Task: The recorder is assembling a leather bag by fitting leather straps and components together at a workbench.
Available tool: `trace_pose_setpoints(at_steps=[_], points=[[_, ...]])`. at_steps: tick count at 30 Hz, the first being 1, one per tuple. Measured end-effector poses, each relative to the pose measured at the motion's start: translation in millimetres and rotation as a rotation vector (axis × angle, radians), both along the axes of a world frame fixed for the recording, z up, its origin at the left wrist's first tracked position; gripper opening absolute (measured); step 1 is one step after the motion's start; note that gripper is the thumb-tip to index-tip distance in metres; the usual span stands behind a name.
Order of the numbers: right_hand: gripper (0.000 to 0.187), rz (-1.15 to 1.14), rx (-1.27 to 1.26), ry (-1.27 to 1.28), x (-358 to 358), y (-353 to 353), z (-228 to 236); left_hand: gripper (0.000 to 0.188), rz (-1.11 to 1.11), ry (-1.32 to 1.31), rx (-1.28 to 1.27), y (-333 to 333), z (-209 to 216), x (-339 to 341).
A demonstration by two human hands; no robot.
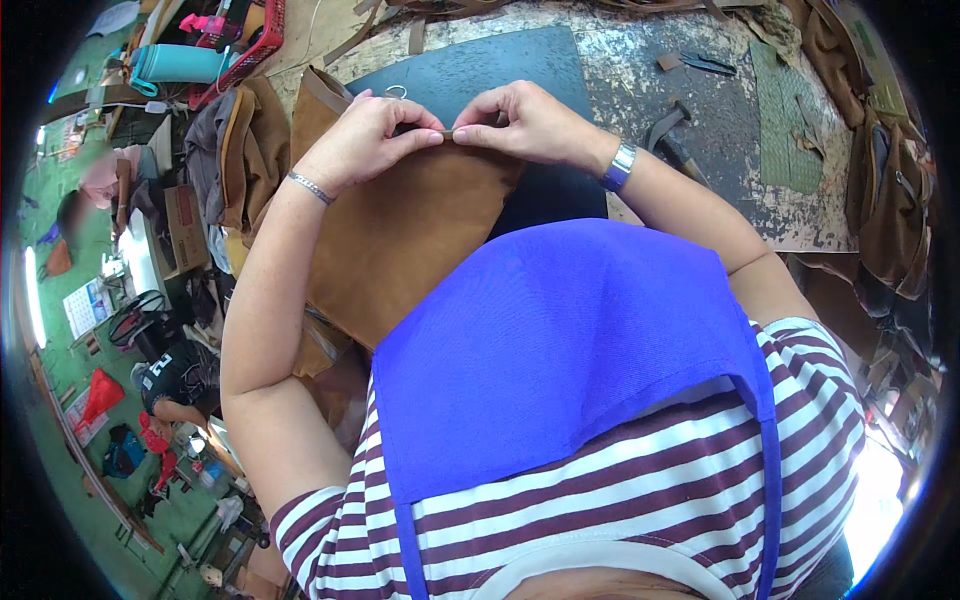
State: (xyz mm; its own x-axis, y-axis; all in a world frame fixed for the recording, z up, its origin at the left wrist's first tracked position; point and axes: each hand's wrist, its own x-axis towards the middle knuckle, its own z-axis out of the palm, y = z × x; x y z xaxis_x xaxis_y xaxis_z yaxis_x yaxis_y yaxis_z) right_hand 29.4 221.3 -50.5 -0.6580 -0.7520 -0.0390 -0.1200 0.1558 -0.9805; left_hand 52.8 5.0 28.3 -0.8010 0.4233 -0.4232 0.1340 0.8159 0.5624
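A large piece of brown leather (400, 220) hangs from the worktable's near edge toward my apron. My left hand (385, 130) pinches its upper edge between thumb and fingertips. Close beside it, my right hand (510, 120) pinches the same edge, thumb below and fingers above. The two sets of fingertips nearly meet at a narrow strip of the edge, which looks folded. Beneath both hands lies a dark blue-grey cutting mat (520, 65).
A hammer (675, 140) lies right of the mat, with dark pliers-like tools (708, 65) farther back. Brown leather bags (890, 200) sit at the right edge. At far left are a red basket (262, 45) and a turquoise bottle (180, 65). Other people work at left.
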Motion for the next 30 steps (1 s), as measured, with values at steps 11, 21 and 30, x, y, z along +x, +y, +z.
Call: trace_pose_setpoints(at_steps=[11,21,30], points=[[0.024,0.020,0.062,0.284,-52.8,-15.7,8.4,0.041,0.060,0.547,-0.502,-91.7,-13.9,-4.9],[0.021,0.383,0.055,0.048,-176.2,-57.8,68.2,0.027,0.369,-0.073,-0.027,-71.5,91.8,-3.4],[0.024,0.630,0.395,0.409,-171.4,-100.9,35.2,0.046,0.420,-0.069,-0.221,-88.6,-7.1,25.7]])
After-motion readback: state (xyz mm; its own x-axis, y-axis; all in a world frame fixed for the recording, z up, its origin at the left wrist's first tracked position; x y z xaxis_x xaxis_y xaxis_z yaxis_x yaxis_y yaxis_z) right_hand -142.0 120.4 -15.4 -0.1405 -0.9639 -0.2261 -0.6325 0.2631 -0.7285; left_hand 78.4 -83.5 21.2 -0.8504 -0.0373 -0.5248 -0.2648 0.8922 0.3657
